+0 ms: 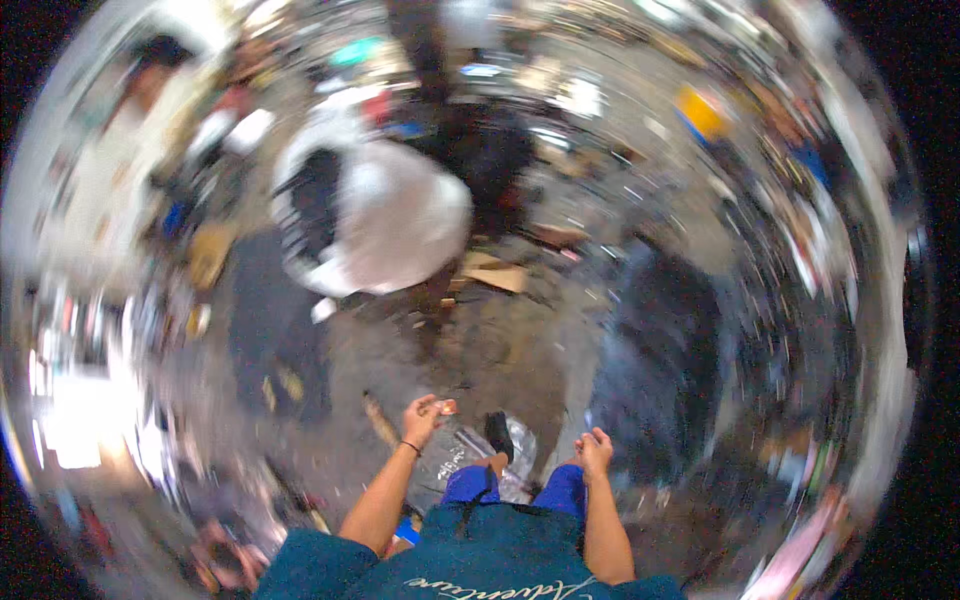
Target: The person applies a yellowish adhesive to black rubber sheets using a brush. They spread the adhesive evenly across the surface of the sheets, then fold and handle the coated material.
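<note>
Motion smears much of the head view. My left hand (421, 424), with a dark band at the wrist, is closed on a small orange-and-white piece (446, 407) that sticks out past the fingertips. What kind of thing it is cannot be made out. My right hand (596, 454) is held above the right knee, its fingers curled together. A thin pale-blue object (588, 419) rises from the fingertips, too blurred to name. On the floor below, between the hands, lies crumpled clear plastic (520, 440), next to my dark shoe (497, 430).
Ahead to the left sits a large white sack-like bundle (405, 215), with flat brown cardboard (492, 273) beside it. Dark mat-like patches lie left (280, 320) and right (660, 360). Blurred clutter and a yellow object (702, 113) are farther off. A person (130, 110) appears at the far left.
</note>
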